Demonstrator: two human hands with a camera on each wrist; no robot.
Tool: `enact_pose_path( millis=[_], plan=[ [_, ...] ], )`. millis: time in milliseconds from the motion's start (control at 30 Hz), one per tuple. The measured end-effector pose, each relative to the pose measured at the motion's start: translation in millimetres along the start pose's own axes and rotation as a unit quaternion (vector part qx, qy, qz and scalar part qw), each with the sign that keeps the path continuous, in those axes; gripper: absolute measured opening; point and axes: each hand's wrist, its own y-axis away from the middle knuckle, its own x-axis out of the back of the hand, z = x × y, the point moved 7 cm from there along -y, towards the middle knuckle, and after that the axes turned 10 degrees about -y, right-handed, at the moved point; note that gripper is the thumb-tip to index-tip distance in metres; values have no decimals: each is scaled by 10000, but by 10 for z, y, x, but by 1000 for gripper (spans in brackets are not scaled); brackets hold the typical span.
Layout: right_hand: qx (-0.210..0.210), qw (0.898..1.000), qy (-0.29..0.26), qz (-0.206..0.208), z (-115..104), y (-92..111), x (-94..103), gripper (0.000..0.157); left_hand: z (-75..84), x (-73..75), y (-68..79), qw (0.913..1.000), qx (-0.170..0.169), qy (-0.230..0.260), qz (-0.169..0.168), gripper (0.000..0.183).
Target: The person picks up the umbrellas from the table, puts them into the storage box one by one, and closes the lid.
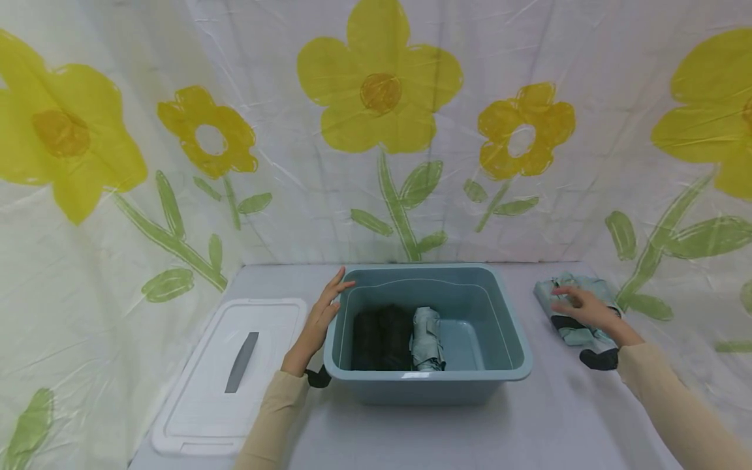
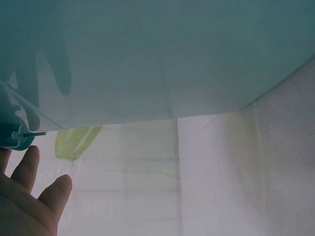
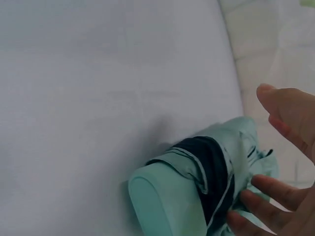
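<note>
A blue-green plastic bin (image 1: pixel 429 390) stands in the middle of the table. My left hand (image 1: pixel 314 328) rests at its left rim, fingers extended; the left wrist view has the bin's side filling the upper part, with fingertips right at the rim. Inside the bin, two black bundles (image 1: pixel 382 339) lie beside a light teal rolled bundle (image 1: pixel 427 339). To the right of the bin lies a light teal folding umbrella (image 1: pixel 578 336) with a dark band. Over it hovers my right hand (image 1: pixel 590 312), thumb and fingers spread. In the right wrist view, its fingertips overlap the umbrella's fabric (image 3: pixel 238 157), away from the smooth handle (image 3: pixel 165 199).
A white lid (image 1: pixel 200 411) with a grey handle (image 1: pixel 241 362) lies flat on the table left of the bin. A white curtain (image 1: pixel 282 196) with yellow flowers hangs behind the table and along both sides.
</note>
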Motion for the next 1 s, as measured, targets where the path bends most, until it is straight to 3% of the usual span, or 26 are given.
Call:
enact_pose_path(
  millis=[167,367,600,1000],
  plan=[
    [318,9987,344,193,-44,-9,-33,43,-49,-4,-5,10000,-57,10,27,42],
    [50,9980,554,285,41,-47,-44,44,-280,-52,16,9998,-128,0,117,40],
    [8,9948,934,413,115,-50,-72,44,21,-1,-1,10000,-46,6,24,42],
    [-244,9953,919,186,170,-117,-106,50,25,6,-7,9999,-91,44,48,41]
  ],
)
